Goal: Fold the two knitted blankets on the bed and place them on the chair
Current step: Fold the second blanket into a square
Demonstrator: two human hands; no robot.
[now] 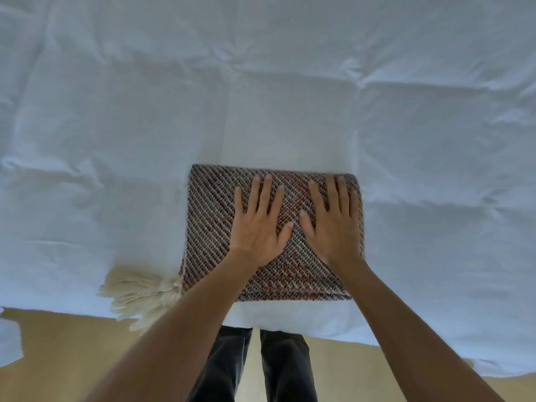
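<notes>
Both palms flat, fingers spread, gripping nothing: left hand (258, 227) and right hand (333, 224) press the folded brown-and-red knitted blanket (208, 216) on the white bed (290, 97).

A bed (290, 97) covered by a creased white sheet is seen. A folded knitted blanket (211, 216) is laid near its near edge, its cream fringe (139, 291) spread leftward.

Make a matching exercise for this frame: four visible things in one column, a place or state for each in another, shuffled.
1. left hand
2. folded blanket
3. cream fringe
4. bed sheet

A. white, creased, under everything
B. sticking out at the blanket's near left corner
C. flat, fingers spread, beside the right hand
D. rectangle with diagonal knit

Pairs: 1-C, 2-D, 3-B, 4-A
</notes>
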